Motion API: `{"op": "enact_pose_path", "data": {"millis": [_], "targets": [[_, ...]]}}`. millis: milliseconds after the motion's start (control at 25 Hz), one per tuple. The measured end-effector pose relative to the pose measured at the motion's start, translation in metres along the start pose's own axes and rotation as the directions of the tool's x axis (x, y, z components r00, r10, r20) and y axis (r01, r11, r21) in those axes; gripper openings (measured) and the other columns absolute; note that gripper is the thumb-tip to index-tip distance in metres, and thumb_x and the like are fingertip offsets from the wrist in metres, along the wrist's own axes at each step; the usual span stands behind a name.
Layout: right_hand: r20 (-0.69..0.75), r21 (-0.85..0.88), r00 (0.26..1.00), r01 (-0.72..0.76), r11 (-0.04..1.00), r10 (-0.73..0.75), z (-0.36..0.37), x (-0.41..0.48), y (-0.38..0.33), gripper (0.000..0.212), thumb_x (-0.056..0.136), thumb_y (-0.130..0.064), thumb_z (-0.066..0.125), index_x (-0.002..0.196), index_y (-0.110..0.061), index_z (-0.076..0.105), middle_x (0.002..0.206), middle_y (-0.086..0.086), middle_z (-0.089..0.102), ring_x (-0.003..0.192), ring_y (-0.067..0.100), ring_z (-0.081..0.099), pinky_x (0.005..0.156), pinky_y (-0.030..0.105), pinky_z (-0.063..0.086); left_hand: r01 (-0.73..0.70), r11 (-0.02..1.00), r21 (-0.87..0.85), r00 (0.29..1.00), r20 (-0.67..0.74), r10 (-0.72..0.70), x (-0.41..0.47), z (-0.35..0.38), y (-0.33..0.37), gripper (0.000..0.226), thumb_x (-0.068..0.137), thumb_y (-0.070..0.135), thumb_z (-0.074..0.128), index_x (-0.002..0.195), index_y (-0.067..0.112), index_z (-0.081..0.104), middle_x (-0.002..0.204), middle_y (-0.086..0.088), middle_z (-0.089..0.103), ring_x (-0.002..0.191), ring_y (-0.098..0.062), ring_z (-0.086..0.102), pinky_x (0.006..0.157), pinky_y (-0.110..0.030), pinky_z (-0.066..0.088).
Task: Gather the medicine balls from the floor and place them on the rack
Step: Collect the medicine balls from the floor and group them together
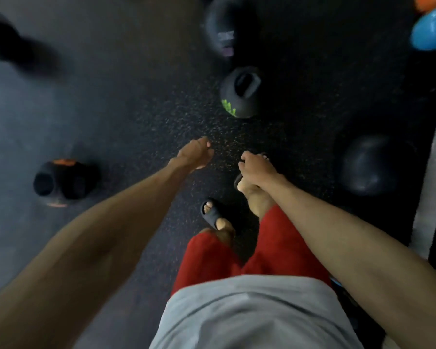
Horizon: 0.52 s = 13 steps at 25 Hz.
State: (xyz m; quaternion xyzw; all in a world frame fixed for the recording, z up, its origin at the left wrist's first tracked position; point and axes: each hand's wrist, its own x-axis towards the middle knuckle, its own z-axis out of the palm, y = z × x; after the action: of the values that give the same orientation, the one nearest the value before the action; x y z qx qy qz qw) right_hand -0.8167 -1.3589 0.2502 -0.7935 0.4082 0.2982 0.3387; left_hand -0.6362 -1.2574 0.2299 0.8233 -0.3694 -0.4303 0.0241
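Black medicine balls (pixel 368 165) dot the floor (pixel 136 109); the left hand (pixel 194 154) and right hand (pixel 256 167) hang empty, fingers loosely curled.

- Dark speckled rubber floor (pixel 141 117).
- Black ball with green marking (pixel 239 93), ahead.
- Larger black ball (pixel 222 26) beyond it, blurred.
- Plain black ball (pixel 368 165), right.
- Black ball with orange marking (pixel 63 181), left.
- Black slide sandal (pixel 213 212), worn on a foot, standing near the middle.
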Motion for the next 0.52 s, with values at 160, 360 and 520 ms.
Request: {"op": "enact_pose_path", "data": {"millis": [160, 360, 520], "targets": [[0.073, -0.187, 0.982, 0.185, 0.965, -0.174, 0.004, 0.008, -0.093, 0.035, 0.102, -0.027, 0.046, 0.129, -0.006, 0.056, 0.128, 0.022, 0.061, 0.119, 0.039, 0.058, 0.094, 0.042, 0.047, 0.148, 0.975, -0.168, 0.988, -0.009, -0.152, -0.04, -0.014, -0.069, 0.036, 0.098, 0.032, 0.051, 0.128, 0.014, 0.057, 0.125, -0.016, 0.064, 0.112, -0.035, 0.063, 0.094, -0.044, 0.052], [0.299, -0.373, 0.895, 0.429, 0.823, -0.331, 0.013, 0.033, -0.222, 0.038, 0.103, -0.029, 0.044, 0.131, -0.007, 0.054, 0.128, 0.023, 0.062, 0.118, 0.04, 0.059, 0.096, 0.044, 0.049, 0.409, 0.818, -0.405, 0.896, 0.007, -0.445, -0.092, -0.04, -0.163, 0.037, 0.099, 0.031, 0.049, 0.129, 0.012, 0.055, 0.128, -0.017, 0.062, 0.115, -0.036, 0.061, 0.095, -0.042, 0.05], [0.456, -0.482, 0.791, 0.605, 0.634, -0.409, 0.019, 0.049, -0.321, 0.04, 0.104, -0.029, 0.04, 0.137, -0.008, 0.051, 0.133, 0.02, 0.059, 0.12, 0.038, 0.058, 0.096, 0.045, 0.047, 0.471, 0.626, -0.621, 0.785, -0.029, -0.619, -0.119, -0.068, -0.219, 0.037, 0.098, 0.031, 0.05, 0.128, 0.011, 0.057, 0.123, -0.016, 0.065, 0.11, -0.034, 0.063, 0.095, -0.044, 0.051]]}}
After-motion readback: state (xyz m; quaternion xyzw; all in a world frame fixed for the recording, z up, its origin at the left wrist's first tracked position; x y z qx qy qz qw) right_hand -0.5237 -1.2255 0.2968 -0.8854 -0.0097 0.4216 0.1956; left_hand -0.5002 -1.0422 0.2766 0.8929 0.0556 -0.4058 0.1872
